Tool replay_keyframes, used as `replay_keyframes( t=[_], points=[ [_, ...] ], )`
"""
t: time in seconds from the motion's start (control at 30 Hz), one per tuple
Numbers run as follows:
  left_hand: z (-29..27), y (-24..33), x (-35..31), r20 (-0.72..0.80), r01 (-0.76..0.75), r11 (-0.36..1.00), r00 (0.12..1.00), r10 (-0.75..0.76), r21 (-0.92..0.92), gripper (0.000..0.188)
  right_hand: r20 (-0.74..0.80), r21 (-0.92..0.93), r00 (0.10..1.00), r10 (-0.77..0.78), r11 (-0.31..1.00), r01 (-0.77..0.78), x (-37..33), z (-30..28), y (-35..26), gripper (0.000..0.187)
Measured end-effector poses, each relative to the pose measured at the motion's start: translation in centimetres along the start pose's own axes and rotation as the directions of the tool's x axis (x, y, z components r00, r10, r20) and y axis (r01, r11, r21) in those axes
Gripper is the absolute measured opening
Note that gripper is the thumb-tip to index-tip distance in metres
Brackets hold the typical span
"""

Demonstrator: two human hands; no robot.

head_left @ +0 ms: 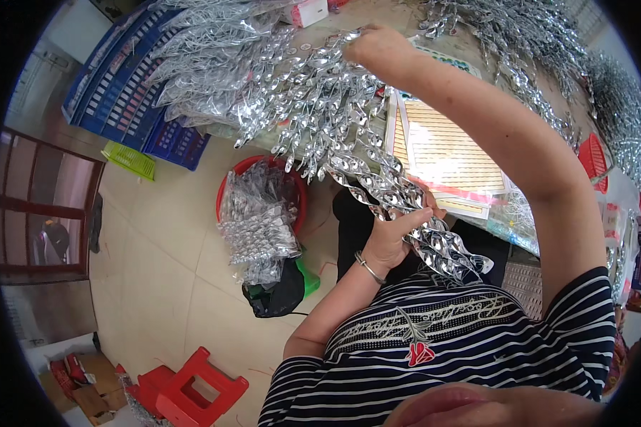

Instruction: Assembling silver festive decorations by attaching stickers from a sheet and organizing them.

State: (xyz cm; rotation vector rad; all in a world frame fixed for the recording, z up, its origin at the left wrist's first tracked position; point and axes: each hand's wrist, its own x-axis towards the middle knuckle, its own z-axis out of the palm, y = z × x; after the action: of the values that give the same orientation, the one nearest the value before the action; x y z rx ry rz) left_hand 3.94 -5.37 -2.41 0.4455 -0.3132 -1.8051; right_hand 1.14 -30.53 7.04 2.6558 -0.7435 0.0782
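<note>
My left hand [392, 240] is wrapped round a bundle of shiny silver twisted strips [445, 249], held slantwise in front of my striped shirt. Across the table my right arm stretches to the far side. There my right hand [379, 51] has its fingers curled down at the top end of a spread of silver twisted strips [320, 99], closed on strip ends; the fingertips are partly hidden. The lower ends of this spread hang over the table's near edge. Beside the bundle lie yellow-striped sheets [449, 142] under a glossy cover.
Plastic-wrapped silver strips [214, 64] are stacked beside a blue crate [121, 78]. A red basin [303, 196] with bagged strips stands on the floor, near a red stool [203, 388]. More silver strands [527, 35] and a red basket [592, 160] are at the right.
</note>
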Motion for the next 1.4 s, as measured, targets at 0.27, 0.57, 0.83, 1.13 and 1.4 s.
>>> replay_keyframes(
  t=[0.27, 0.57, 0.83, 1.13, 1.4],
  points=[
    [-0.1, 0.1, 0.4, 0.02, 0.016, 1.0, 1.0, -0.017, 0.019, 0.027, -0.273, 0.172, 0.961, 0.041, 0.985, 0.006, -0.8, -3.6, 2.7, 0.007],
    [0.2, 0.0, 1.0, 0.065, 0.054, 0.998, 0.997, -0.052, -0.018, 0.031, -0.067, 0.454, 0.938, 0.34, 0.848, -0.275, -9.9, -5.0, 3.2, 0.012],
    [1.4, -0.4, 0.5, 0.035, 0.031, 0.999, 0.999, -0.032, 0.029, 0.032, 0.276, 0.605, 0.843, 0.462, 0.597, -0.526, -8.4, 2.5, -0.8, 0.047],
    [0.0, -0.2, 0.6, 0.012, 0.001, 1.0, 1.0, -0.001, 0.012, 0.035, 0.266, 0.453, 0.812, 0.519, 0.676, -0.581, -4.7, 5.5, -0.6, 0.033],
    [-0.7, 0.0, 1.5, 0.03, 0.03, 1.0, 0.999, -0.03, -0.001, 0.032, 0.188, 0.43, 0.864, 0.468, 0.752, -0.5, -5.0, 5.5, 1.9, 0.03]
  ],
)
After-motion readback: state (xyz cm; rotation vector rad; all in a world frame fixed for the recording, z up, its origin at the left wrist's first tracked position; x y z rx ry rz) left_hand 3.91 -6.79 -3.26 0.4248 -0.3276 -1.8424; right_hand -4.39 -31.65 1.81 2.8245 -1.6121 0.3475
